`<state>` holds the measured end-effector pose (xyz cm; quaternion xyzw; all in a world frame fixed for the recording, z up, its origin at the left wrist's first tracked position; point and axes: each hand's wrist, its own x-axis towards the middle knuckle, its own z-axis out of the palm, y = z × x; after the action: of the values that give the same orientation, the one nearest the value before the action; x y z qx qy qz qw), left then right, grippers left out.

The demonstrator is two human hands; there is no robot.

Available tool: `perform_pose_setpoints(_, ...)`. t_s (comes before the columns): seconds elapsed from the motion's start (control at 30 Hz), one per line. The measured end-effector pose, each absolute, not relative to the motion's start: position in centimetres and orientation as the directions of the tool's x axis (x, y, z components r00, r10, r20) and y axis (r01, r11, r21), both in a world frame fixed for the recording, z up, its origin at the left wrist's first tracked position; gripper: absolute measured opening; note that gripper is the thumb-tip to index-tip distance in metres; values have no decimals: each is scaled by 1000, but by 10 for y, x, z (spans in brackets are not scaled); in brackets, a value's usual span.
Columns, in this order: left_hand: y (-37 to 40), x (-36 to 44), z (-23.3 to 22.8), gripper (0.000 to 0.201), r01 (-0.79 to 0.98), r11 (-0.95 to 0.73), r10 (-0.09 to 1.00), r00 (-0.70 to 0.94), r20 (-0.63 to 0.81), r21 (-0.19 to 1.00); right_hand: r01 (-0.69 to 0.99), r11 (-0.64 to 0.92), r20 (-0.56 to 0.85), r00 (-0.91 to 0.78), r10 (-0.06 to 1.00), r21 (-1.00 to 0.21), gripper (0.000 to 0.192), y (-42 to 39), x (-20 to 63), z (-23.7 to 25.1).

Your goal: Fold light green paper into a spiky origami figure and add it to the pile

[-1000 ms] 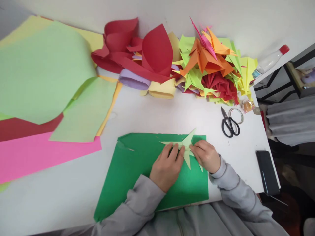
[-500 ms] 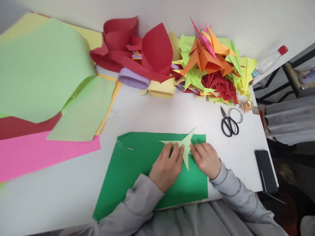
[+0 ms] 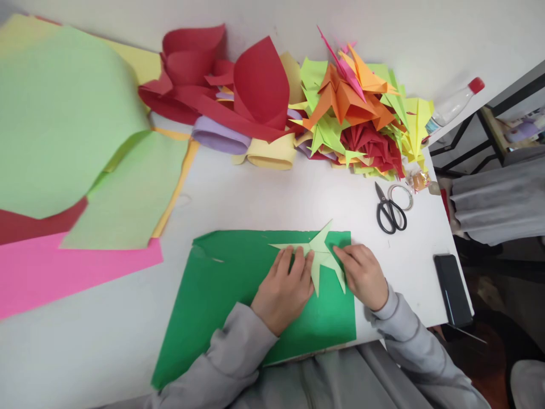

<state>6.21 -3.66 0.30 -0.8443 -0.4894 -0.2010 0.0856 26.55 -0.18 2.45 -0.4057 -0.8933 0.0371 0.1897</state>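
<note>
A pale green folded paper figure (image 3: pixel 320 257) with several pointed flaps lies flat on a dark green sheet (image 3: pixel 230 295) at the table's near edge. My left hand (image 3: pixel 284 289) presses down on the figure's left part with its fingers together. My right hand (image 3: pixel 361 274) holds the figure's right edge, fingertips on a flap. Both arms wear grey sleeves.
Black scissors (image 3: pixel 388 211) and a tape ring (image 3: pixel 402 196) lie right of the sheet, a black phone (image 3: pixel 452 289) near the table's right edge. A heap of folded paper figures (image 3: pixel 361 113) and curled red paper (image 3: pixel 238 91) sits at the back. Large light green (image 3: pixel 63 125) and pink sheets (image 3: pixel 63 272) cover the left.
My right hand slid a little to the right, uncovering a lower right flap of the figure. The view shifted slightly; my left hand stayed pressed on the paper.
</note>
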Motion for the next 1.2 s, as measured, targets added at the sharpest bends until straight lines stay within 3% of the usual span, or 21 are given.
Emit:
perform_pose_setpoints(0.13,-38,61,0,35,861,-500,803,418,425,97,732,681,233,-661,714,-11,30,-7,259,23)
perform_pose_setpoints(0.3,-38,61,-1,35,859,-507,800,436,413,75,711,697,225,-698,680,98,23,-4,253,27)
perform_pose_setpoints(0.67,-37,60,4,43,855,-517,802,470,367,33,686,727,226,-714,663,33,28,-9,247,27)
perform_pose_setpoints(0.87,-38,57,4,47,848,-523,820,473,322,85,637,769,260,-751,608,42,32,-12,250,21)
perform_pose_setpoints(1.03,-38,57,6,44,852,-513,830,461,315,107,652,757,329,-708,625,-35,29,-11,254,16)
perform_pose_setpoints(1.2,-39,55,7,46,845,-526,823,479,306,93,651,759,307,-727,615,21,30,-11,249,22)
